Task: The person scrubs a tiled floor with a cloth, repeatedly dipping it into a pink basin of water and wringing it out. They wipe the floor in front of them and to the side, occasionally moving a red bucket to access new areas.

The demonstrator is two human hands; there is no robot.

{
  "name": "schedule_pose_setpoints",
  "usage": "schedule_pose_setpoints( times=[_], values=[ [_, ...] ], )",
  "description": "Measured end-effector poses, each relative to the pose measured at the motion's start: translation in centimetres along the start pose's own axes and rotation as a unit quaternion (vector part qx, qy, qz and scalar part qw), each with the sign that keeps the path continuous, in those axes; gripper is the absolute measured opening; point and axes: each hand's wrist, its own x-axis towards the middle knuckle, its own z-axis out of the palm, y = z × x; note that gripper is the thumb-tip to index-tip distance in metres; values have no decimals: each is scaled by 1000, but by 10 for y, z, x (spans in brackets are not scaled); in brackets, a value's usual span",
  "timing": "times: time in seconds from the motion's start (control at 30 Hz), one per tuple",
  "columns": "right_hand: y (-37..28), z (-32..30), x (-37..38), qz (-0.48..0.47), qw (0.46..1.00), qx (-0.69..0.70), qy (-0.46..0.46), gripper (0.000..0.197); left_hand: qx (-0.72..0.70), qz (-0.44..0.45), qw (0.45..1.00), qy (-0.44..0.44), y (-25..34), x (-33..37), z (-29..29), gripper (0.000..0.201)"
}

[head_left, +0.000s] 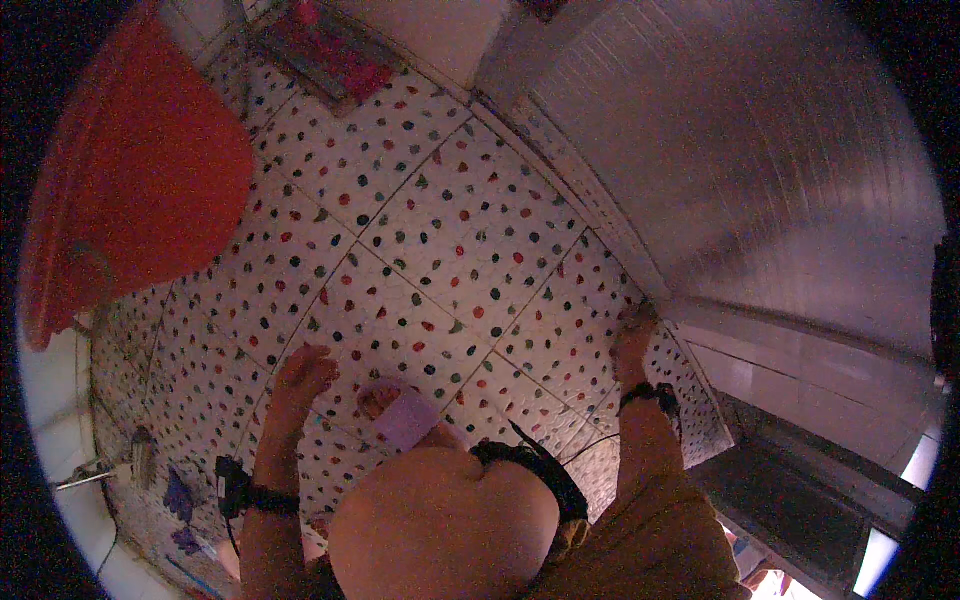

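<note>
Over the speckled tile floor (400,270), my left hand (303,377) hangs with its fingers loosely bent and apart, and no object shows in it. A dark band with a small black box (233,487) is around that wrist. My right hand (633,340) is lower right of the frosted panel (760,160), close to the panel's bottom edge. Its fingers are dim and blurred, so their grip is hidden; a dark band (652,393) circles the wrist. Between my arms, my bare knee is bent, and a foot in a lavender slipper (408,420) stands on the tiles.
A large red plastic tub (150,170) stands at the left. At the far end lies a grey and pink mat-like item (335,55). A metal tap-like fitting (100,470) and a purple crumpled thing (180,495) are at lower left. A dark ledge (790,490) lies at lower right.
</note>
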Motion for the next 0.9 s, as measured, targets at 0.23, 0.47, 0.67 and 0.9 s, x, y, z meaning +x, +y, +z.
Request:
schedule_pose_setpoints(
  times=[0.23, 0.47, 0.67, 0.9],
  values=[
    [-137, 63, -67, -161, 984, 60, -41, 43, -30, -8, 999, -15, 11, 3, 14, 42],
    [-237, 76, -150, -243, 911, 261, -206, 41, -26, -13, 1000, 11, -4, 8, -12, 45],
    [-269, 45, -182, -161, 719, 532, -417, 33, -43, -24, 998, 42, -32, -8, -42, 46],
    [-127, 2, -74, 33, 770, 580, -262, 38, -71, -13, 995, 75, -51, -16, -65, 49]
  ],
)
